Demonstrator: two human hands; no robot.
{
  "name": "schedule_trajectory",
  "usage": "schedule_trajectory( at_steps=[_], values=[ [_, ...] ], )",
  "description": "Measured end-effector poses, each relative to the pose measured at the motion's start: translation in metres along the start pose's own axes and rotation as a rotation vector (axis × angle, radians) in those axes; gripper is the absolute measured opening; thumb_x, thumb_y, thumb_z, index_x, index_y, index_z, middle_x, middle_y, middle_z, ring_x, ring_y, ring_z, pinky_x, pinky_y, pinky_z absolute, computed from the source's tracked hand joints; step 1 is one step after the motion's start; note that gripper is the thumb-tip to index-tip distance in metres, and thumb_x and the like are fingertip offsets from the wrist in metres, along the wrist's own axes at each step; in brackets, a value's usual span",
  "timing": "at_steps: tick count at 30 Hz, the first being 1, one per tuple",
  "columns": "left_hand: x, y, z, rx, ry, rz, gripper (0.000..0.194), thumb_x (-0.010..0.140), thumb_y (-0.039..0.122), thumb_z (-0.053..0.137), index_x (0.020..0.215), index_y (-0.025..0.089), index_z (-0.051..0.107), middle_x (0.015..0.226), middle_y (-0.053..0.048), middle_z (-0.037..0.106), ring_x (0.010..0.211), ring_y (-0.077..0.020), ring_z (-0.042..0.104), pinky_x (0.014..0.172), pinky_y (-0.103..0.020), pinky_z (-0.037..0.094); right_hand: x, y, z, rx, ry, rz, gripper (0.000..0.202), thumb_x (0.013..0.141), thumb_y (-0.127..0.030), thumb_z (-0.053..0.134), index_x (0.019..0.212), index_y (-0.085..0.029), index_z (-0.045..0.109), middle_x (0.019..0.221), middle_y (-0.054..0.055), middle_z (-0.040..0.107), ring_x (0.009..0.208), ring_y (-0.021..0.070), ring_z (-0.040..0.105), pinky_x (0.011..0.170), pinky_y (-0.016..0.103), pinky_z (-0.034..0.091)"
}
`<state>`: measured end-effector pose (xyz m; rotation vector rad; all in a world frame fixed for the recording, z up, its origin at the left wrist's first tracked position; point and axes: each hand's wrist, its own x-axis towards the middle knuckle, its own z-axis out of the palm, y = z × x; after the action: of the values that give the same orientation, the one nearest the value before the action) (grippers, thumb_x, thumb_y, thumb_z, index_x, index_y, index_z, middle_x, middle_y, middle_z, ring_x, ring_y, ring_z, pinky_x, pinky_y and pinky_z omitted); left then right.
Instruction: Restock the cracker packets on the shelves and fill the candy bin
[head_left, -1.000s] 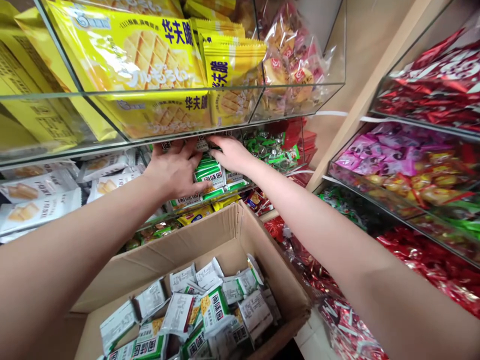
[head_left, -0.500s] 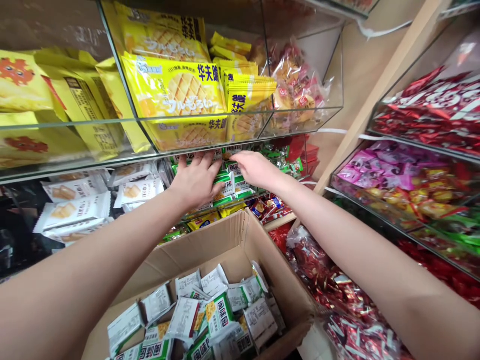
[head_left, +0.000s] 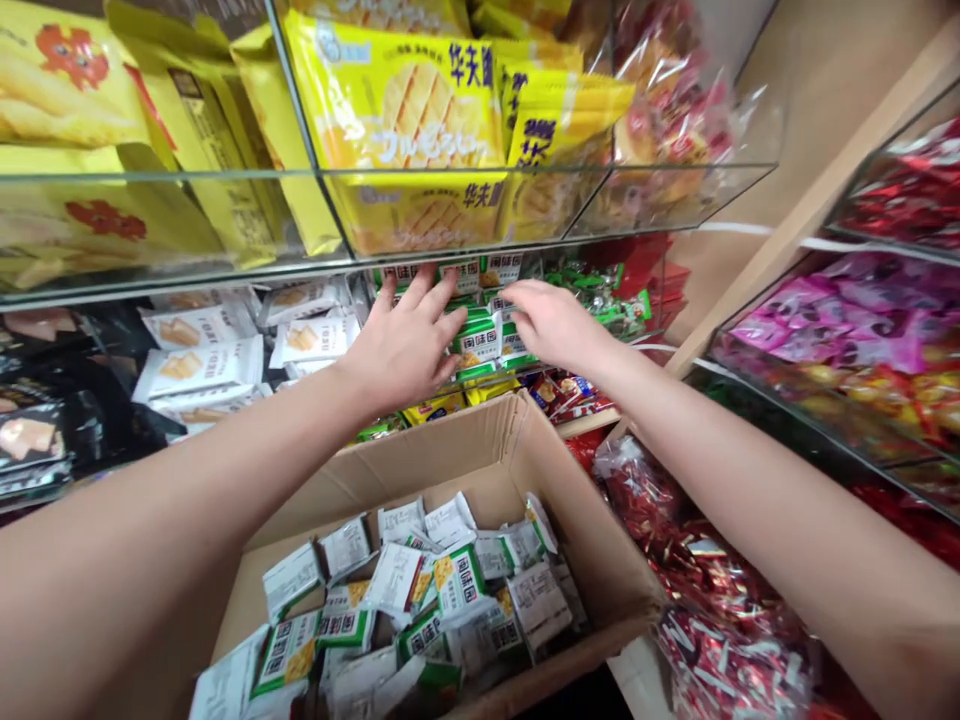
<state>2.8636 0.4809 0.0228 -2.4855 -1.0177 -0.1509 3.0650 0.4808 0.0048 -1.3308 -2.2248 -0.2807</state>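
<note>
On the shelf under the yellow packs, green-and-white snack packets (head_left: 480, 340) lie in rows. My left hand (head_left: 409, 335) rests over the left part of these packets, its fingers spread and flat against them. From the right, my right hand (head_left: 551, 320) touches the same rows with its fingers slightly bent and thumb apart; it grips no packet that I can see. Below both hands, an open cardboard box (head_left: 585, 525) holds several loose packets (head_left: 459, 580) of the same kind, lying in a jumble.
Yellow waffle packs (head_left: 397, 100) stand behind a clear shelf front (head_left: 247, 175) just above my hands. White wrapped snacks (head_left: 202, 365) lie to the left. Pink sweets (head_left: 795, 315) fill a bin at the right. Red wrapped bags (head_left: 720, 600) sit beside the box.
The view has shifted, so the shelf appears higher and further right. Both hands stay at the packets; the right hand's fingers sit slightly lower over them. More of the box's contents shows.
</note>
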Motion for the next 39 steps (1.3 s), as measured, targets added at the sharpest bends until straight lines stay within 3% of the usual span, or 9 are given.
schedule_trajectory(
  at_steps=[7, 11, 13, 16, 21, 25, 29, 34, 39],
  values=[
    [-0.024, -0.002, -0.001, -0.042, 0.030, 0.051, 0.051, 0.083, 0.035, 0.046, 0.128, 0.013, 0.042, 0.147, -0.015, 0.024, 0.135, -0.0373, 0.010, 0.104, -0.060, 0.012, -0.012, -0.019, 0.009, 0.005, 0.069, -0.075, 0.027, 0.079, -0.010, 0.046, 0.102, -0.008, 0.061, 0.106, 0.013, 0.061, 0.101, 0.0240, 0.053, 0.090, 0.039, 0.042],
    [-0.063, 0.005, -0.003, -0.134, 0.101, 0.274, 0.035, 0.084, 0.024, 0.046, 0.117, 0.017, 0.054, 0.134, -0.011, 0.046, 0.130, -0.0308, 0.029, 0.102, -0.047, 0.030, -0.030, -0.042, 0.010, -0.041, 0.155, -0.110, 0.017, 0.082, -0.016, 0.049, 0.091, -0.014, 0.063, 0.099, 0.011, 0.061, 0.096, 0.0258, 0.053, 0.086, 0.043, 0.041],
    [-0.083, 0.013, 0.002, -0.154, 0.089, 0.349, 0.036, 0.084, 0.024, 0.045, 0.118, 0.018, 0.054, 0.133, -0.010, 0.048, 0.127, -0.0291, 0.035, 0.100, -0.044, 0.034, -0.034, -0.048, 0.013, -0.046, 0.151, -0.127, 0.017, 0.083, -0.016, 0.049, 0.091, -0.014, 0.063, 0.098, 0.011, 0.061, 0.095, 0.0254, 0.052, 0.085, 0.043, 0.041],
    [-0.097, 0.023, 0.020, -0.104, 0.034, 0.249, 0.046, 0.082, 0.025, 0.049, 0.128, 0.021, 0.045, 0.140, -0.013, 0.039, 0.130, -0.0323, 0.030, 0.102, -0.051, 0.029, -0.030, -0.049, 0.026, -0.007, 0.041, -0.158, 0.023, 0.083, -0.016, 0.051, 0.103, -0.011, 0.059, 0.103, 0.012, 0.061, 0.097, 0.0242, 0.052, 0.087, 0.040, 0.042],
    [-0.086, 0.025, 0.040, -0.051, 0.018, 0.104, 0.043, 0.079, 0.022, 0.051, 0.122, 0.018, 0.050, 0.143, -0.014, 0.035, 0.131, -0.0339, 0.027, 0.103, -0.055, 0.026, -0.014, -0.036, 0.037, 0.053, -0.084, -0.126, 0.032, 0.081, -0.017, 0.055, 0.112, -0.009, 0.054, 0.106, 0.012, 0.061, 0.098, 0.0228, 0.053, 0.086, 0.037, 0.043],
    [-0.084, 0.020, 0.035, -0.039, 0.063, 0.123, 0.036, 0.081, 0.020, 0.047, 0.116, 0.018, 0.055, 0.141, -0.014, 0.039, 0.129, -0.0333, 0.031, 0.102, -0.054, 0.028, -0.004, -0.023, 0.026, 0.153, -0.073, -0.121, 0.030, 0.078, -0.022, 0.062, 0.106, -0.013, 0.061, 0.098, 0.010, 0.061, 0.093, 0.0213, 0.054, 0.083, 0.035, 0.043],
    [-0.076, 0.018, 0.030, 0.038, 0.141, 0.048, 0.044, 0.084, 0.016, 0.040, 0.128, 0.014, 0.045, 0.142, -0.013, 0.037, 0.130, -0.0321, 0.030, 0.097, -0.050, 0.032, 0.011, -0.014, 0.021, 0.274, -0.129, -0.037, 0.028, 0.072, -0.024, 0.069, 0.099, -0.016, 0.064, 0.091, 0.004, 0.065, 0.086, 0.0193, 0.056, 0.080, 0.034, 0.042],
    [-0.056, 0.014, 0.028, 0.066, 0.160, -0.181, 0.043, 0.088, 0.016, 0.033, 0.129, 0.007, 0.041, 0.137, -0.017, 0.043, 0.119, -0.0323, 0.041, 0.086, -0.051, 0.036, 0.015, -0.019, 0.033, 0.051, 0.064, -0.013, 0.030, 0.072, -0.030, 0.069, 0.099, -0.017, 0.066, 0.092, 0.009, 0.059, 0.091, 0.0234, 0.048, 0.082, 0.037, 0.040],
    [-0.044, 0.003, 0.015, 0.061, 0.091, -0.174, 0.033, 0.085, 0.010, 0.036, 0.111, 0.011, 0.056, 0.114, -0.015, 0.062, 0.099, -0.0303, 0.051, 0.072, -0.046, 0.039, 0.002, -0.026, 0.044, 0.021, 0.175, 0.036, 0.020, 0.077, -0.030, 0.063, 0.088, -0.013, 0.063, 0.091, 0.010, 0.059, 0.089, 0.0233, 0.047, 0.080, 0.035, 0.041]
  ],
)
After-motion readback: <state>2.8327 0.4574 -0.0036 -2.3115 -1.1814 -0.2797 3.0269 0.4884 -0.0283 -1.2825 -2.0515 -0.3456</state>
